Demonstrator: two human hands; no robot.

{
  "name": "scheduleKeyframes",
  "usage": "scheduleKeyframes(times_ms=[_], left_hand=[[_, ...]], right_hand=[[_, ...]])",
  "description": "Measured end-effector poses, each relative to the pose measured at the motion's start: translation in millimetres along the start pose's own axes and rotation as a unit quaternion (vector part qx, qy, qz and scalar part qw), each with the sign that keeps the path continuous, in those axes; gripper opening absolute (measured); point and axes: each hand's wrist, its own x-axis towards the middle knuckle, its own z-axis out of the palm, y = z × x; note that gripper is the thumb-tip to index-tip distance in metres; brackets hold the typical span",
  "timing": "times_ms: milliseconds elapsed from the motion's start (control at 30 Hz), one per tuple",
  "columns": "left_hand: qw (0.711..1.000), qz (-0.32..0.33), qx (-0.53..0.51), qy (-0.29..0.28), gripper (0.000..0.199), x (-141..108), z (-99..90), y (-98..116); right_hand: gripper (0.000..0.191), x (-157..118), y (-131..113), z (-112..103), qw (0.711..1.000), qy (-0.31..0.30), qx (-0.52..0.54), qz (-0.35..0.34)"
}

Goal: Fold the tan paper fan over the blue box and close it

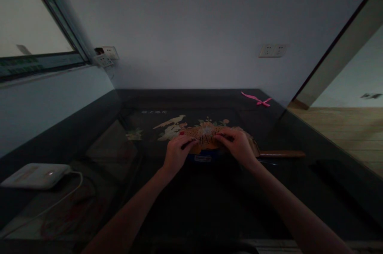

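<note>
On the dark glossy table lies an orange-brown, dotted and scalloped piece [206,136] with dark lines and a pale centre. My left hand [178,151] pinches at its left front edge. At its right side, my right hand [237,144] also has thumb and finger together at the piece; whatever is between the fingertips is too small to make out. Beneath the piece shows a blue object [202,158] with a white label. A brown handle [283,154] sticks out to the right, beyond my right hand.
A white device [37,176] with a cable lies on the left of the table [185,94]. A pink ribbon [261,101] rests near the back right corner. A dark flat object [344,186] is at the right. Walls with sockets stand behind.
</note>
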Motion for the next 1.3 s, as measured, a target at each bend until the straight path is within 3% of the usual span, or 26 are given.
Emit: scheduleKeyframes(times_ms=[300,467,567,667,767,833,933,1067,1300], left_hand=[[0.999,-0.029,-0.029,0.020,0.013,0.7,-5.2,0.7],[0.995,-0.081,-0.044,0.031,0.023,9.3,-16.5,3.8],[0.991,-0.105,-0.055,0.063,0.026,18.8,-30.1,-5.9],[0.988,-0.137,-0.028,0.066,0.024,23.1,-47.6,-27.3],[0.979,-0.168,0.099,-0.055,0.018,14.3,-66.5,-52.6],[0.952,-0.183,0.206,-0.134,0.014,2.6,-78.2,-66.5],[0.915,-0.210,0.280,-0.200,0.015,-14.1,-91.2,-80.1],[0.911,-0.209,0.276,-0.225,0.015,-22.5,-95.4,-91.1],[0.917,-0.210,0.263,-0.215,0.015,-22.3,-89.1,-110.7]], right_hand=[[0.020,-5.8,-4.9,-5.1,0.996,0.057,0.046,0.042],[0.021,-9.7,-9.5,-12.4,0.994,0.069,0.072,0.049],[0.020,-14.6,-18.6,-15.3,0.994,0.047,0.088,0.038],[0.016,-25.1,-36.6,-11.6,0.995,-0.021,0.099,0.014],[0.011,-41.9,-56.7,5.1,0.986,-0.133,0.097,-0.027],[0.006,-53.7,-66.0,23.9,0.971,-0.217,0.089,-0.052],[0.005,-63.2,-71.3,57.1,0.947,-0.307,0.062,-0.068],[0.013,-47.5,-71.0,95.5,0.933,-0.355,0.000,-0.054],[0.027,11.3,-77.1,151.3,0.936,-0.339,-0.094,0.026]])
